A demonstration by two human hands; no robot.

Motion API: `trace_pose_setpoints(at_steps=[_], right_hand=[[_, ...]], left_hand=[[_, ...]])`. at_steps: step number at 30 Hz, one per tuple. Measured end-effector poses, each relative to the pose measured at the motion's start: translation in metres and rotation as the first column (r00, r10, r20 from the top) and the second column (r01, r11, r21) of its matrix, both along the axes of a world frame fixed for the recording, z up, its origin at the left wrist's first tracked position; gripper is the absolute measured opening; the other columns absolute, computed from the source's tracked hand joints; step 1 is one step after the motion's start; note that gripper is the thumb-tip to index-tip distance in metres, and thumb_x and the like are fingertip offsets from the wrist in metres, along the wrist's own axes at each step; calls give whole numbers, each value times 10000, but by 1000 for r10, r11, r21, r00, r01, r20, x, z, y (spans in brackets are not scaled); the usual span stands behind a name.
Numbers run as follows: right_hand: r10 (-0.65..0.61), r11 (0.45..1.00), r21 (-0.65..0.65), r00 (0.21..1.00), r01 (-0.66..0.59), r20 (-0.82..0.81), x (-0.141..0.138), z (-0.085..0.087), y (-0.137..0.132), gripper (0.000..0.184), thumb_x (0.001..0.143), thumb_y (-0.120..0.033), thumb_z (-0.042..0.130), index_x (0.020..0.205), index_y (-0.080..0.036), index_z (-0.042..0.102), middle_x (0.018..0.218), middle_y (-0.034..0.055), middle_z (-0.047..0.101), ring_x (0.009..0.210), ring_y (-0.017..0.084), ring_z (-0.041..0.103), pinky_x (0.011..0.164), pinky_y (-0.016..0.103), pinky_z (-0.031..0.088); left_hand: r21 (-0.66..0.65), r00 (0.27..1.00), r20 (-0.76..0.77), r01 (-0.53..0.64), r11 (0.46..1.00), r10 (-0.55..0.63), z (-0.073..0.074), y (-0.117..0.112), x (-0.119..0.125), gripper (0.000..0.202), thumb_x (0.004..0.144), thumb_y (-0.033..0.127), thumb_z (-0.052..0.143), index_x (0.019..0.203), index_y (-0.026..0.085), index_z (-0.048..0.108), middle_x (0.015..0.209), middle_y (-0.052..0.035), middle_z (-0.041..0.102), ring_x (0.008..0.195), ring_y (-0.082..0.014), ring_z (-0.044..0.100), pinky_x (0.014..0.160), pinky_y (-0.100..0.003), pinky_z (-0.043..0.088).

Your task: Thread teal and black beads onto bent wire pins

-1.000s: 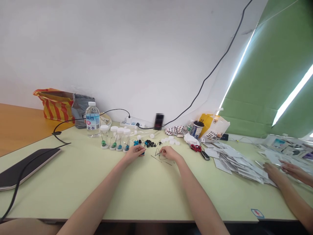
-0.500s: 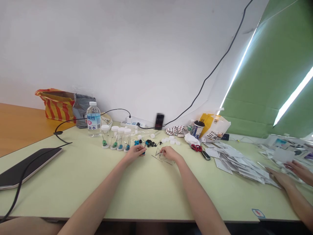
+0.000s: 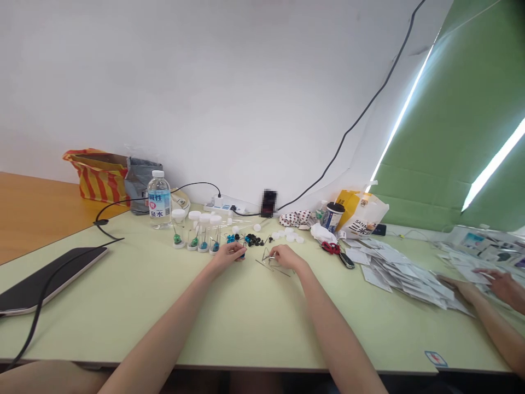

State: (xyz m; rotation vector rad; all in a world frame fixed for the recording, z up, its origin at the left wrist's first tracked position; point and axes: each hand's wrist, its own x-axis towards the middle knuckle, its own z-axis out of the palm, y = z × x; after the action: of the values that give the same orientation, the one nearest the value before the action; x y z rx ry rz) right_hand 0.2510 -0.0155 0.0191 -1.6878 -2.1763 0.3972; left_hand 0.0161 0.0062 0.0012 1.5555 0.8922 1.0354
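My left hand [image 3: 228, 256] is closed in a pinch around a small blue part [image 3: 242, 255], from which a thin metal pin seems to stick up. To its right, the fingers of my right hand [image 3: 286, 257] pinch at a little heap of thin bent metal rods [image 3: 270, 266] on the table. Just beyond my hands lie black knob-like pieces [image 3: 256, 240] and small blue pieces [image 3: 231, 238]. Several clear tubes with white caps [image 3: 204, 235] stand upright behind my left hand, each with a metal rod and a green or blue piece inside.
White caps [image 3: 290, 236] lie behind my right hand. Farther right are red-handled scissors [image 3: 330, 248], a cup [image 3: 332, 216] and a pile of white cards [image 3: 404, 273], with another person's hands [image 3: 502, 287] beyond. At left stand a water bottle [image 3: 159, 202] and a dark tablet-like slab [image 3: 49, 276].
My hands keep almost the same pose, and the whole view has shifted slightly. At the far right, the other person's hand has come down toward the table with a white card.
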Motion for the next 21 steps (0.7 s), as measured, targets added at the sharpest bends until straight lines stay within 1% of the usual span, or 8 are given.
trace_pose_setpoints(at_steps=[5, 11, 17, 21], right_hand=[[-8, 1000, 17, 1000, 8, 17, 0, -3, 2, 325, 650, 5, 451, 822, -159, 673, 791, 55, 613, 696, 126, 515, 635, 200, 360], [-10, 1000, 9, 1000, 9, 28, 0, -3, 3, 332, 652, -1, 445, 837, -152, 675, 796, 65, 616, 693, 131, 523, 637, 203, 363], [2, 1000, 18, 1000, -3, 30, -1, -3, 3, 339, 650, 9, 435, 830, -153, 672, 848, 73, 618, 747, 142, 529, 658, 209, 361], [-15, 1000, 17, 1000, 15, 25, -3, -1, 1, 337, 640, 16, 443, 820, -155, 671, 815, 65, 613, 730, 140, 526, 652, 206, 360]], left_hand=[[28, 1000, 5, -5, 1000, 5, -2, 1, 0, 377, 620, 503, 631, 742, 149, 589, 741, -37, 608, 699, -160, 606, 692, -295, 485], [32, 1000, -3, -6, 999, 6, -1, 0, -1, 357, 615, 474, 648, 762, 151, 602, 752, -41, 614, 696, -161, 601, 669, -293, 481], [22, 1000, 1, 23, 999, -23, 0, 0, -2, 367, 593, 444, 675, 802, 150, 607, 670, -21, 590, 696, -155, 588, 698, -301, 474], [20, 1000, -5, 16, 1000, -16, -1, 0, -3, 371, 564, 406, 705, 821, 155, 615, 653, 3, 540, 657, -134, 564, 663, -275, 469]])
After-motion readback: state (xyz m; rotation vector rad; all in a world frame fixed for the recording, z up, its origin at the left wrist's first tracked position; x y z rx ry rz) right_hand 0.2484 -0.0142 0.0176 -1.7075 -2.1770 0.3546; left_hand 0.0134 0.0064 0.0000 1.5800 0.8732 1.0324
